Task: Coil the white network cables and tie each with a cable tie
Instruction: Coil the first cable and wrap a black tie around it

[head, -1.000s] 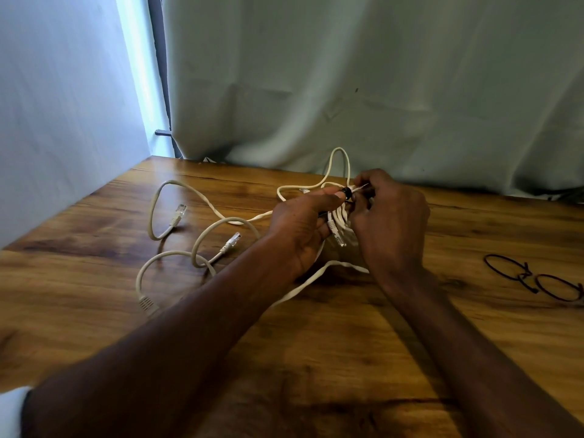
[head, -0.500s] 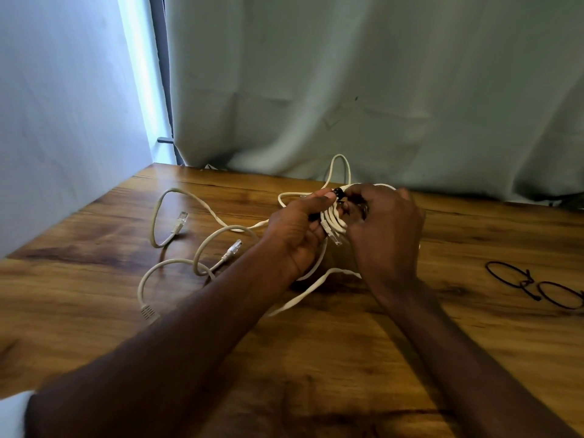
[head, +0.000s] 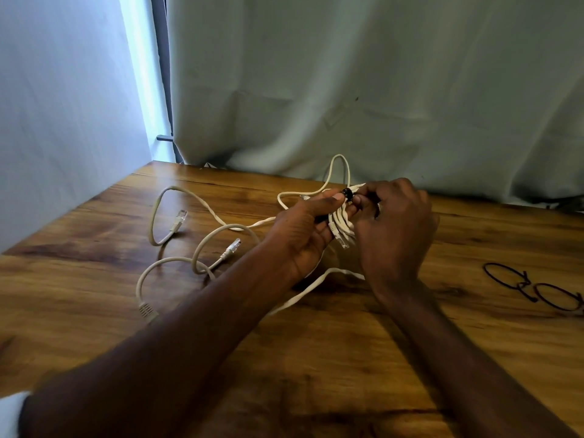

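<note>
The coiled white cable (head: 341, 221) was held up just above the wooden table (head: 347, 358), between the two hands, with a black cable tie (head: 348, 194) wrapped around its upper strands. The left hand (head: 303, 235) had its thumb and forefinger pinched at the tie's left side, its other fingers curled behind the coil. The right hand (head: 395, 226) was curled over the coil from the right, fingertips closed at the tie; whether they gripped the tie's tail or only the strands could not be made out, since its back hid the coil's right half. One plug (head: 339, 237) of the coil hung down between the palms.

A loose strand ran from under the hands toward the near edge, partly covered by the left forearm. More white cable (head: 202, 203) lay sprawled in open loops on the table to the left, with three plugs showing; where these loops joined the coil was hidden behind the left hand. One thin loop rose behind the hands against the pale curtain (head: 379, 90).

Well apart on the right lay two black tie loops (head: 534, 287), the farther one cut off by the frame edge. A white sleeve (head: 11, 412) showed at the lower left corner.
</note>
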Demonstrator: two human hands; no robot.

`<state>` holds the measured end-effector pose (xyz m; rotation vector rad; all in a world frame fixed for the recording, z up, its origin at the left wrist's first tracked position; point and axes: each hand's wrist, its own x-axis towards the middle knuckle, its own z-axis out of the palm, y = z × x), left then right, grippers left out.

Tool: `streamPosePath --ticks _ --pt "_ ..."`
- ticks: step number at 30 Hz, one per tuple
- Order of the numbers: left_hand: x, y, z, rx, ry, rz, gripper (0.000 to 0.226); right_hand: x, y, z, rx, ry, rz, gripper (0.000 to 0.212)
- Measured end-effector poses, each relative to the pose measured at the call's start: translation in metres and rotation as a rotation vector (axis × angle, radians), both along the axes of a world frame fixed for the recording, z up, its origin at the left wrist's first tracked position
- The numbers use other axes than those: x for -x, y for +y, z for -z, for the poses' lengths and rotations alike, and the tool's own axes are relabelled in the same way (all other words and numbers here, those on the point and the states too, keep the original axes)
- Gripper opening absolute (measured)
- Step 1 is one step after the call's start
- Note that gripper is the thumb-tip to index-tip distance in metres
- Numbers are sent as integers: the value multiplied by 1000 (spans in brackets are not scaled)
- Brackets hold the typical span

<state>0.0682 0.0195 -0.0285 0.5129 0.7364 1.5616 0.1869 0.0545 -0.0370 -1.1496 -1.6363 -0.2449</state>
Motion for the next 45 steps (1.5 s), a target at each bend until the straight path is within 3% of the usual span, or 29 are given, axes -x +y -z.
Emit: streamPosePath --ticks 6,16,30,35,42,45 --pt "-2 -3 -1 -1 -3 10 38 -1 0 4 -20 -53 -4 20" --pt "-3 -4 -4 -59 -30 10 31 0 3 0 -50 56 -52 20" --pt "-1 -2 0 -30 -10 -12 34 1 4 4 -82 -61 -39 18" --pt "-1 -4 -1 -11 22 -8 36 3 1 4 -87 -81 -111 30" --pt "-1 -2 -3 -60 -5 10 33 0 -1 -4 -103 16 -15 19" --pt "-1 -4 -4 -65 5 47 29 -5 1 -11 -69 20 -8 36"
